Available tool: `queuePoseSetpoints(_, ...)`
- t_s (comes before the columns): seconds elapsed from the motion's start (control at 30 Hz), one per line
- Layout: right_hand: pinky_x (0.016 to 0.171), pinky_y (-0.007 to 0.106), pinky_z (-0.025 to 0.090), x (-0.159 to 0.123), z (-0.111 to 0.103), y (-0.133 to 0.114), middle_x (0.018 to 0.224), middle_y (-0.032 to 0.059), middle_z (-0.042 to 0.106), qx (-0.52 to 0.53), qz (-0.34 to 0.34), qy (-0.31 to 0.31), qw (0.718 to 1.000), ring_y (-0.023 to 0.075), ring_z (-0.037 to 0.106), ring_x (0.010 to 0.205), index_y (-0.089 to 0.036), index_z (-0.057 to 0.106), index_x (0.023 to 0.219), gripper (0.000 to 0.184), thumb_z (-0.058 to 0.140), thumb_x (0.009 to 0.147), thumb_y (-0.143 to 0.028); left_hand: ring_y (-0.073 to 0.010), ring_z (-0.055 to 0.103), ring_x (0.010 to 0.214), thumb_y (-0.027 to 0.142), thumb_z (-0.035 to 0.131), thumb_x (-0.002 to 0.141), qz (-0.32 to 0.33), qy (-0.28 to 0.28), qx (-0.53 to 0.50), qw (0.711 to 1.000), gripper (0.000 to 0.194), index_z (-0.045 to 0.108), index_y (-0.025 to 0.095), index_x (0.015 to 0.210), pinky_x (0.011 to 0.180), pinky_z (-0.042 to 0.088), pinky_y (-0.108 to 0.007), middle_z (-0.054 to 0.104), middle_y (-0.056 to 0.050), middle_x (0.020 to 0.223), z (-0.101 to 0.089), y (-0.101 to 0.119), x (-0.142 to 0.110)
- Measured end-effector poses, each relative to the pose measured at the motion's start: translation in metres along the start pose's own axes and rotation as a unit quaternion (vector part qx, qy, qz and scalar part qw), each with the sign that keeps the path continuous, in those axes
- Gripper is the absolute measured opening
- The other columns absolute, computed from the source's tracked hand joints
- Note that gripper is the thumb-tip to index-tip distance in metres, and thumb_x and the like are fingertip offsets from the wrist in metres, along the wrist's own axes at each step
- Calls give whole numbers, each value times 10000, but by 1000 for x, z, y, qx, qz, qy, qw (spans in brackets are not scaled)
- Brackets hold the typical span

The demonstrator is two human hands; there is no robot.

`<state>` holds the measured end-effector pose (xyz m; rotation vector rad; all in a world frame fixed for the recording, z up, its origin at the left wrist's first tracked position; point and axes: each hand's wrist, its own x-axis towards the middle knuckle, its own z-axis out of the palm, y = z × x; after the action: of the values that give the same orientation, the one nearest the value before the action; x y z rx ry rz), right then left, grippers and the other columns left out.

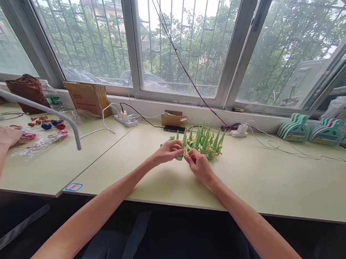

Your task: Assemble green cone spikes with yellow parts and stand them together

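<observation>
My left fingers (174, 144) are bent around a green piece (184, 139) and grip it by the lower part. This piece is between both hands, just beside the tips of my right fingers (193, 152), and its slim cone rises nearly upright above them. The right fingers are pressed together, pinching a small yellow part (186, 154) at the side of the piece; they cover most of it, so I cannot tell its full shape. The green material looks like smooth plastic, and the cone narrows to a sharp point. Beyond the right fingers, a crowded group of similar green cones (204, 140) stands on the pale, smooth surface (162, 182), with knobby yellow parts sticking out low. Farther beyond the fingers is a small cardboard box (172, 118), brown and open.
</observation>
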<state>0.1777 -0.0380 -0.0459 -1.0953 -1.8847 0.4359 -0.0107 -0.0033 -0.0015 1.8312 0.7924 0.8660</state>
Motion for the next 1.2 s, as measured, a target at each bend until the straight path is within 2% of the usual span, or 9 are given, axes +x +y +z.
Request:
queuePoseSetpoints(0.2, 518, 241, 270, 0, 1, 3, 559, -46, 408, -9, -9, -6, 1000, 111, 322, 505, -220, 386, 694, 349, 415, 971, -431, -54, 389, 532, 569, 677, 781, 7, -7, 11, 1000, 439, 572, 159, 898, 431, 256, -183, 573, -9, 742, 1, 4, -2)
queuePoseSetpoints(0.43, 508, 253, 264, 0, 2, 2, 531, -42, 384, -10, -4, -4, 1000, 113, 325, 492, -217, 367, 652, 429, 369, 987, -485, -45, 373, 529, 554, 667, 796, -3, -13, 9, 1000, 431, 564, 154, 918, 418, 256, -174, 581, -21, 786, 1, 4, -2)
queuePoseSetpoints(0.5, 510, 251, 269, 0, 1, 0, 528, -47, 410, -8, 1, 1, 1000, 112, 344, 486, -216, 419, 690, 397, 400, 977, -490, -41, 367, 521, 549, 664, 801, -2, -5, 9, 1000, 422, 554, 156, 907, 412, 250, -174, 587, -24, 797, 1, 3, -1)
queuePoseSetpoints(0.6, 522, 242, 296, 0, 0, -2, 536, -62, 454, -2, 6, 6, 1000, 114, 381, 482, -215, 506, 849, 272, 488, 942, -470, -43, 375, 521, 551, 663, 800, 4, 7, 13, 1000, 419, 539, 159, 883, 408, 247, -170, 580, -23, 784, 0, 0, 0)
queuePoseSetpoints(0.7, 531, 239, 312, 0, 0, -1, 556, -59, 483, 1, 2, 4, 1000, 119, 406, 491, -212, 520, 921, 227, 509, 929, -439, -48, 394, 527, 558, 662, 794, 5, 6, 16, 1000, 428, 547, 157, 887, 409, 254, -164, 574, -22, 775, 0, -3, 1)
queuePoseSetpoints(0.87, 519, 234, 282, 0, 1, 2, 556, -60, 453, -2, -2, -1, 1000, 112, 351, 494, -219, 488, 838, 219, 472, 944, -410, -49, 396, 533, 555, 654, 801, 8, -7, 25, 1000, 428, 579, 153, 927, 416, 267, -165, 593, -34, 802, -1, -3, 1)
queuePoseSetpoints(1.2, 506, 248, 266, 0, 1, 2, 543, -40, 391, -22, -4, -10, 1000, 121, 326, 496, -224, 393, 680, 370, 391, 977, -444, -57, 419, 547, 544, 669, 788, 1, -10, 36, 999, 424, 600, 153, 938, 434, 273, -172, 592, -35, 793, 1, 4, -2)
